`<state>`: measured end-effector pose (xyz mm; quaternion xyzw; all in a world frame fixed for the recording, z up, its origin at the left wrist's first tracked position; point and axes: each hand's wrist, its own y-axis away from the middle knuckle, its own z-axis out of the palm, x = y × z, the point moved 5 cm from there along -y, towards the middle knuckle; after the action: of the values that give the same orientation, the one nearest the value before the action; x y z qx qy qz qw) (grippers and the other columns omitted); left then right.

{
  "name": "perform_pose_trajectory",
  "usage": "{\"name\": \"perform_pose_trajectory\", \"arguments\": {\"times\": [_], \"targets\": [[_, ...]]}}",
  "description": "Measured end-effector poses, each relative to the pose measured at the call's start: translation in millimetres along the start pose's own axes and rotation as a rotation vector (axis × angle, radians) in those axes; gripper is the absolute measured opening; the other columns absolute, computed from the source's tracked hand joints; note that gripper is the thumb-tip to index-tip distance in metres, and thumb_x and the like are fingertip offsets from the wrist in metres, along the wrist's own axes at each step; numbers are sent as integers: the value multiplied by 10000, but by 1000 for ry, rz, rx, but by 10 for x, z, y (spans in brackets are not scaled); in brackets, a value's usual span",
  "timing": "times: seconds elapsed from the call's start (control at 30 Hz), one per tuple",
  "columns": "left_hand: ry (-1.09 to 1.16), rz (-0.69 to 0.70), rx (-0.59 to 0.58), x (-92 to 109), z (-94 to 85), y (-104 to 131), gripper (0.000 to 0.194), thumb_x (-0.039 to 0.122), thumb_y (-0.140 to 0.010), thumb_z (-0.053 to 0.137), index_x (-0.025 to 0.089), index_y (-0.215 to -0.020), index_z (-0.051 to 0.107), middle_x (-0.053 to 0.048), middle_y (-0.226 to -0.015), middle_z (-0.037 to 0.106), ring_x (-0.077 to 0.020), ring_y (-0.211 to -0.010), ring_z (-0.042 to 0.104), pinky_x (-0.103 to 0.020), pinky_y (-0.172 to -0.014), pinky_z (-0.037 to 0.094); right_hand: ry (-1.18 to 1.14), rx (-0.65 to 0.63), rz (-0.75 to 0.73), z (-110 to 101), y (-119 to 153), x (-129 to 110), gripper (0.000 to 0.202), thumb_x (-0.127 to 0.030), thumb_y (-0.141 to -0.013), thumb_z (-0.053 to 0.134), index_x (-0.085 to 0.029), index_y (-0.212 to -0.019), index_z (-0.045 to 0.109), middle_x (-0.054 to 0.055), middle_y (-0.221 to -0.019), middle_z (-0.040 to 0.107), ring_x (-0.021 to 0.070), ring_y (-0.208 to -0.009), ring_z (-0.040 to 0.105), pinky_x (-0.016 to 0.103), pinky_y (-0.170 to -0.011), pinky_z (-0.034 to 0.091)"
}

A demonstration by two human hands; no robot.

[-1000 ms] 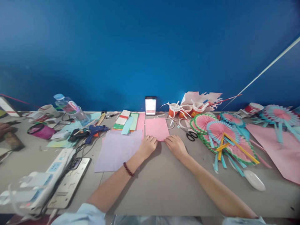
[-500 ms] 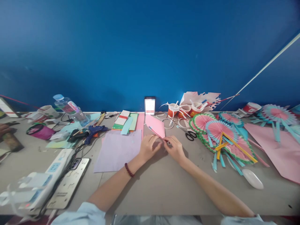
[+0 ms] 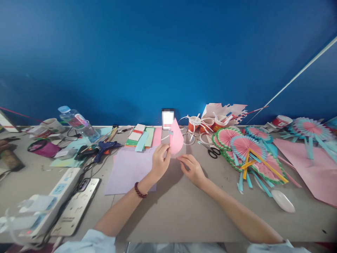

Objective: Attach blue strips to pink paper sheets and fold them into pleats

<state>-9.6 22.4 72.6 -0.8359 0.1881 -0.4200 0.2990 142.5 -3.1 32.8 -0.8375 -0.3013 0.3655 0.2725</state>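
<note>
A folded or curled sheet of pink paper [image 3: 177,138] stands raised above the middle of the table. My left hand [image 3: 160,161], with a dark red bead bracelet [image 3: 140,190] at its wrist, pinches the sheet's lower left edge. Just below and right of the paper is my right hand [image 3: 194,170], its fingers stretched toward the sheet's bottom edge and the thumb apart. Whether its fingertips touch the paper is hard to see. Left of my left hand, a light purple sheet [image 3: 129,172] lies flat.
Black-handled scissors [image 3: 214,152] and pleated paper fans [image 3: 249,147] lie to the right, near a white mouse [image 3: 283,201]. Red cups [image 3: 193,124] stand by the wall. On the left are a power strip [image 3: 59,196], a phone [image 3: 76,207], a blue glue gun [image 3: 106,149] and a bottle [image 3: 79,121].
The pink paper has swung up from lying low to standing upright. My left hand has moved slightly left and up with it, while my right hand's fingers have come away from the edge.
</note>
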Motion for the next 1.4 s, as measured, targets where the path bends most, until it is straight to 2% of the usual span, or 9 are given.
{"name": "perform_pose_trajectory", "arguments": {"times": [0.1, 0.2, 0.3, 0.4, 0.6, 0.83, 1.03, 1.23, 1.4], "targets": [[-163, 228, 114, 95, -171, -86, 187, 153, -898, 446, 183, -1003, 598, -59, -842, 608, -157, -793, 567, -281, -689, 431, 78, 15, -54, -22, 3, -35, 328, -89, -851, 447, -229, -1112, 588, 69, -988, 642, 175, -901, 596, 335, -790, 513], [-393, 480, 137, 169, -212, -75, 333, 110, -874, 492, 207, -1189, 545, -51, -812, 620, -155, -725, 569, -303, -670, 396, 216, 63, -173, -69, 29, -103, 298, -82, -839, 468, -209, -1073, 602, 72, -965, 661, 169, -855, 603, 317, -756, 499], [-570, 638, 66, 185, -112, 4, 365, 96, -862, 523, 182, -1216, 524, -46, -809, 636, -153, -683, 560, -320, -674, 380, 359, 95, -335, -119, 75, -192, 237, -104, -828, 535, -212, -1019, 625, 64, -951, 681, 166, -851, 603, 299, -753, 476], [-671, 696, -74, 144, 76, 108, 331, 64, -857, 506, 132, -1179, 536, -65, -871, 652, -170, -740, 566, -332, -715, 387, 503, 79, -403, -132, 92, -217, 229, -128, -843, 551, -244, -1021, 637, 38, -960, 694, 160, -891, 602, 300, -823, 435], [-652, 621, -259, -16, 378, 262, 236, 70, -902, 415, 131, -1060, 580, -53, -792, 624, -179, -733, 558, -332, -693, 377, 628, -95, -162, -75, -13, 99, 276, -140, -897, 483, -199, -1139, 605, 77, -1121, 652, 211, -1120, 522, 357, -967, 338], [-595, 544, -387, -153, 502, 338, 199, 116, -923, 398, 144, -934, 595, -42, -761, 593, -181, -719, 541, -325, -639, 368, 474, -209, -14, -23, 10, 408, 172, -157, -880, 523, -200, -920, 685, 68, -909, 673, 198, -894, 556, 326, -777, 402], [-472, 320, -521, -384, 508, 329, 177, 149, -909, 448, 176, -859, 616, -36, -812, 617, -176, -790, 556, -318, -689, 394, 184, -302, 164, 47, 50, 607, 223, -124, -875, 483, -200, -944, 680, 67, -883, 666, 192, -836, 569, 309, -763, 447], [-238, 135, -564, -471, 451, 229, 209, 204, -916, 451, 193, -882, 657, -38, -848, 658, -170, -852, 585, -317, -752, 427, 17, -238, 299, 2, 24, 728, 145, -207, -859, 511, -190, -847, 655, 54, -832, 693, 193, -811, 615, 313, -752, 465], [-36, -28, -618, -527, 439, 143, 194, 231, -896, 486, 210, -859, 675, -23, -903, 691, -170, -876, 605, -300, -794, 449, -21, -224, 365, -3, -20, 770, 187, -251, -841, 513, -189, -763, 671, 38, -752, 692, 169, -719, 618, 275, -677, 461]]}}
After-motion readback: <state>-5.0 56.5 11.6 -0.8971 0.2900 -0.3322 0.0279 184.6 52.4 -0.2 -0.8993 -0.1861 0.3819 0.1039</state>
